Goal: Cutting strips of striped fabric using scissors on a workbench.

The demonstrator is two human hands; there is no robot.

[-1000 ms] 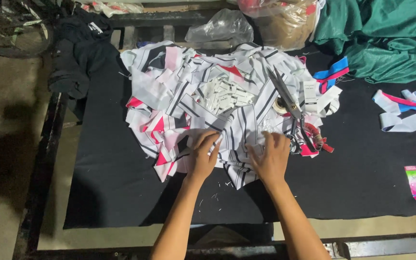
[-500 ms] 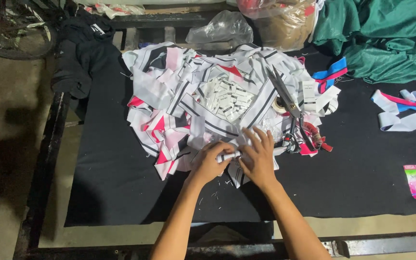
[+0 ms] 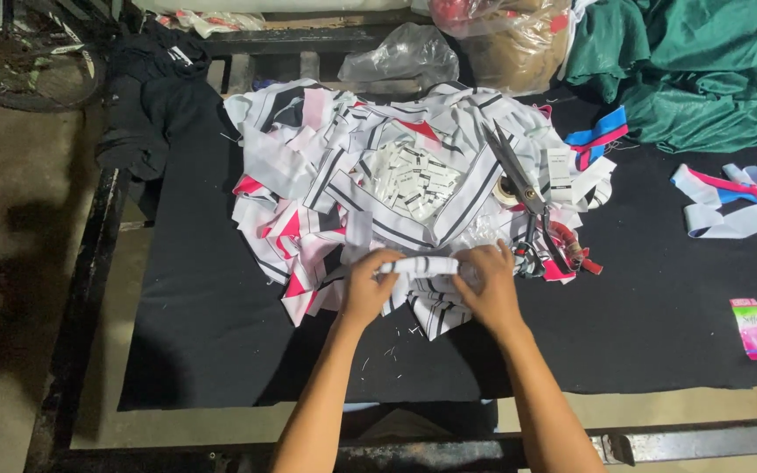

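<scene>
At the far left a bundle of dark clothing (image 3: 155,105) hung over the edge of the tabletop (image 3: 203,333), which was spread with black cloth. Beside it lay the big heap of white, pink and striped fabric scraps (image 3: 326,184), with a cluster of small white labels (image 3: 413,175) on its crown, probably kept there within easy reach. Your left hand (image 3: 368,289) came up from below, forearm angled inward, its fingers closed around the left end of a rolled white strip with dark stripes (image 3: 420,265). That strip sat at the near edge of the heap, stretched level between both hands, seemingly so the roll would stay tight. Your right hand (image 3: 488,289) mirrored the left, wrist bent, fingers curled onto the strip's right end. Just beyond it a pair of scissors (image 3: 523,197) rested on the heap. Further right lay loose ribbons (image 3: 729,201), a green cloth (image 3: 703,70) and a small pink sachet (image 3: 755,328).
</scene>
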